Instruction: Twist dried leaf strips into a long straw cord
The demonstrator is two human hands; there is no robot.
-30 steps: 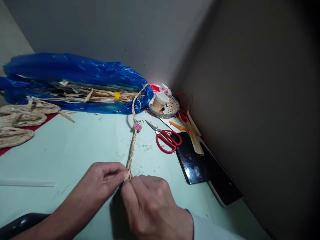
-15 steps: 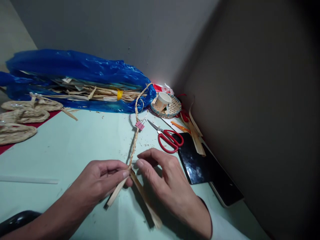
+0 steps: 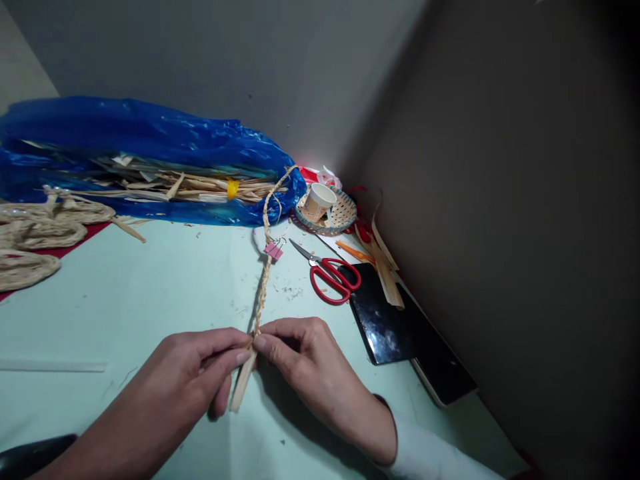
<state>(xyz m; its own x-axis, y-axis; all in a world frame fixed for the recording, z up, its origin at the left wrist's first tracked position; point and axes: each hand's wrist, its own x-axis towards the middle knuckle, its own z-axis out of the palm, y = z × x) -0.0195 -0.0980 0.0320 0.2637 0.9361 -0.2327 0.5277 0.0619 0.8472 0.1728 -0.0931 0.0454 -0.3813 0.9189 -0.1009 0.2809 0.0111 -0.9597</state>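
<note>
A thin braid of dried straw-like strips (image 3: 263,291) runs from the blue bag down to my hands. A pink binder clip (image 3: 273,251) grips it partway along. My left hand (image 3: 200,370) pinches the near end of the braid between thumb and fingers. My right hand (image 3: 310,373) is closed on the same spot from the other side, thumb against the braid. One flat pale strip (image 3: 243,385) hangs toward me below the fingertips. Any other loose strip is hidden by my hands.
Red-handled scissors (image 3: 334,280) lie right of the braid, beside a black tablet (image 3: 383,320). Behind stand a paper cup (image 3: 319,201) in a woven basket (image 3: 345,212) and a blue plastic bag (image 3: 125,127) of dried strips. Woven straw soles (image 3: 30,267) lie at left.
My right hand has moved from open beside the braid to pinching its end. The right-hand loose strip has gone from view, and the view has shifted slightly.
</note>
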